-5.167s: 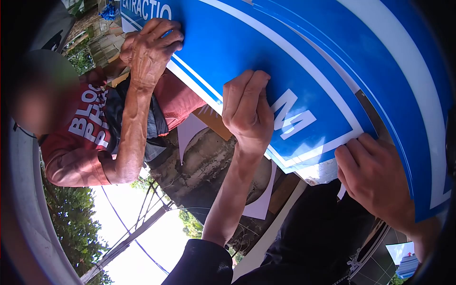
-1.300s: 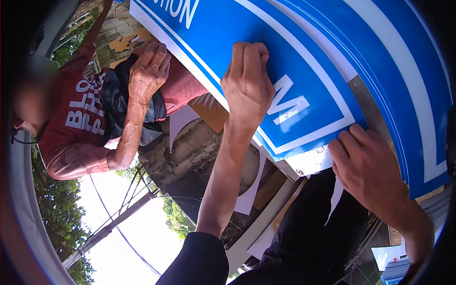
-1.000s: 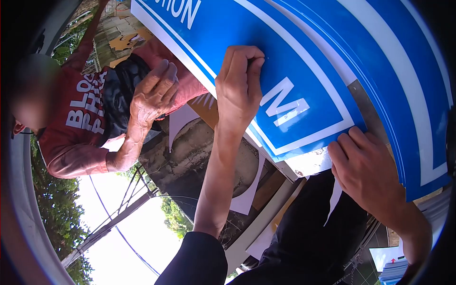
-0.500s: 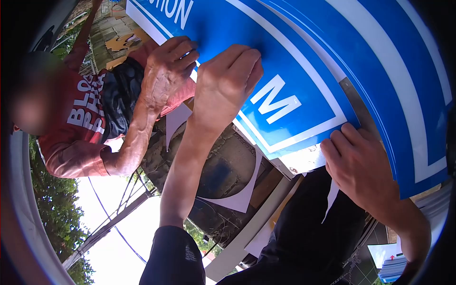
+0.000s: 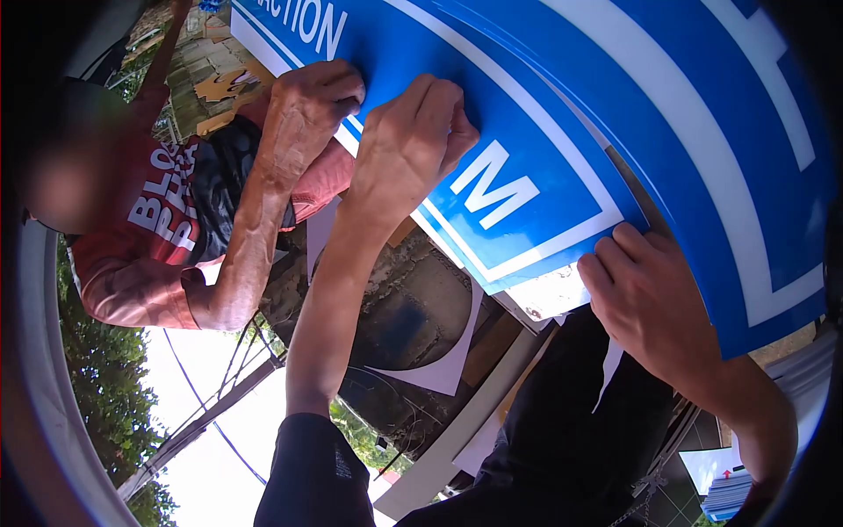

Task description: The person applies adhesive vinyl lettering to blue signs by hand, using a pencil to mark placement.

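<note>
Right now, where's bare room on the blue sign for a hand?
The plain blue patch between the white lettering, upper white stripe, M and your left hand. Crowded: the lower edge, where a co-worker's hand sits beside yours, and the end by your right hand.

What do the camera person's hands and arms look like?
The left hand and right hand are bare, with no gloves, rings or watch that I can see. A black sleeve covers part of the left arm. No sleeve shows on the right arm.
</note>
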{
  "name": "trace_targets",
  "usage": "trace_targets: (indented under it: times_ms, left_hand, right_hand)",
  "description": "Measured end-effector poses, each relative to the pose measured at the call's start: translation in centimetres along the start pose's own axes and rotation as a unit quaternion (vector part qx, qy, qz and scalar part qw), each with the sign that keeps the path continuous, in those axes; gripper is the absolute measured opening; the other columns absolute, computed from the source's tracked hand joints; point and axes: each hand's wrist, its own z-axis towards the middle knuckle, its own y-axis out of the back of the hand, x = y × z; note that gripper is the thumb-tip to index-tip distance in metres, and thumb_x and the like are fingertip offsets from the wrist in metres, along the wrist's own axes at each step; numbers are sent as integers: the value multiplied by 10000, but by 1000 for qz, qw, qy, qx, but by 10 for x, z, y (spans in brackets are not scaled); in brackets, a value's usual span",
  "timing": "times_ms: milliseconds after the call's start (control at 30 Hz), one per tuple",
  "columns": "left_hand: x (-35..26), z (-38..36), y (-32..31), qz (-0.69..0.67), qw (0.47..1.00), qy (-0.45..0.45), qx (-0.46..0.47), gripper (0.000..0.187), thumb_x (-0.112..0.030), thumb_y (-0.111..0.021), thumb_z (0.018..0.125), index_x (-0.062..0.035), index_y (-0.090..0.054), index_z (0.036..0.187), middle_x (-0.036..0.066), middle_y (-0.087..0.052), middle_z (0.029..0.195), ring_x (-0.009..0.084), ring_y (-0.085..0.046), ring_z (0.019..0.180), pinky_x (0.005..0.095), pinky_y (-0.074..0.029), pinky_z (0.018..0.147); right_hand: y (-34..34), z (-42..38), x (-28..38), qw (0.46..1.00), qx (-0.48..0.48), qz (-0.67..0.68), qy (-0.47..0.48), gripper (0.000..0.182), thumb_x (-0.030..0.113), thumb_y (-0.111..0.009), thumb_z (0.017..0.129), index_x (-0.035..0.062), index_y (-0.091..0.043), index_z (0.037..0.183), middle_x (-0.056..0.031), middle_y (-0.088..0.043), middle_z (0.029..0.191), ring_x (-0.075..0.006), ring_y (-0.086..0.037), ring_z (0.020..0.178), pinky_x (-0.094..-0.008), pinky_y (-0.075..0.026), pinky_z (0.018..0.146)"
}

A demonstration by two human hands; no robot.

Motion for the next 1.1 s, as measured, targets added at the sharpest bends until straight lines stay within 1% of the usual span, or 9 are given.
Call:
trace_targets:
  times_ms: [167, 267, 367, 467, 667, 767, 867, 967, 1100]
  left_hand:
    - [-1, -6, 1, -5, 1000, 5, -2, 205, 35, -714, 705, -6, -537, 800, 92, -551, 738, 216, -568, 531, 295, -467, 464]
    - [-3, -14, 5, -25, 998, 52, 17, 169, 41, -711, 745, 7, -580, 846, 103, -604, 789, 205, -609, 565, 283, -488, 483]
    - [-3, -19, 3, -89, 993, 66, -47, 138, 43, -704, 793, 19, -624, 903, 117, -653, 857, 199, -653, 619, 276, -517, 513]
    - [-5, -23, 2, -100, 992, 58, -57, 123, 44, -690, 829, 24, -649, 943, 123, -676, 899, 198, -676, 660, 275, -538, 539]
    - [-1, -22, -4, -79, 995, 15, -62, 152, 79, -684, 802, 12, -637, 929, 128, -656, 883, 239, -654, 645, 298, -511, 524]
    - [-7, -23, -8, -49, 996, 42, -56, 140, 125, -614, 814, 27, -620, 915, 114, -637, 856, 225, -636, 697, 313, -491, 586]
    - [-7, -23, -16, -18, 998, 37, -57, 160, 162, -557, 799, 24, -567, 880, 121, -589, 817, 255, -602, 671, 348, -476, 582]
    - [-18, -26, -23, -23, 996, 51, -74, 165, 168, -544, 791, 23, -540, 870, 127, -560, 799, 262, -576, 656, 358, -462, 579]
    - [-19, -35, -20, -69, 986, 104, -108, 142, 116, -594, 825, 19, -589, 927, 121, -605, 850, 222, -604, 706, 310, -480, 618]
  right_hand:
    - [11, 15, 9, 997, 74, 4, -22, 229, 207, -759, 828, 35, -663, 943, -110, -689, 891, -212, -636, 905, -374, -538, 851]
    - [12, 18, 10, 996, 91, -1, -26, 233, 212, -762, 826, 36, -663, 941, -110, -690, 891, -213, -638, 908, -377, -537, 859]
    - [14, 19, 11, 995, 98, -5, -27, 237, 216, -765, 824, 37, -663, 939, -110, -692, 891, -214, -641, 910, -380, -536, 868]
    - [14, 21, 14, 995, 93, 16, -42, 241, 218, -766, 825, 36, -664, 946, -113, -696, 899, -216, -645, 913, -384, -538, 874]
    - [0, 12, 13, 992, 108, 43, -53, 246, 219, -762, 829, 32, -667, 958, -117, -700, 915, -216, -650, 910, -382, -544, 868]
    - [1, 15, 15, 991, 124, 37, -46, 251, 220, -762, 829, 28, -667, 959, -119, -702, 921, -219, -654, 912, -382, -547, 866]
    - [5, 18, 13, 989, 134, 37, -39, 258, 223, -764, 828, 24, -667, 960, -122, -704, 927, -223, -659, 913, -385, -549, 865]
    - [-1, 14, 17, 990, 123, 40, -54, 270, 233, -769, 825, 23, -668, 963, -126, -707, 931, -226, -662, 912, -389, -550, 866]
    - [-2, 12, 15, 991, 125, 34, -36, 286, 244, -776, 821, 23, -669, 967, -129, -708, 936, -228, -663, 912, -392, -549, 867]
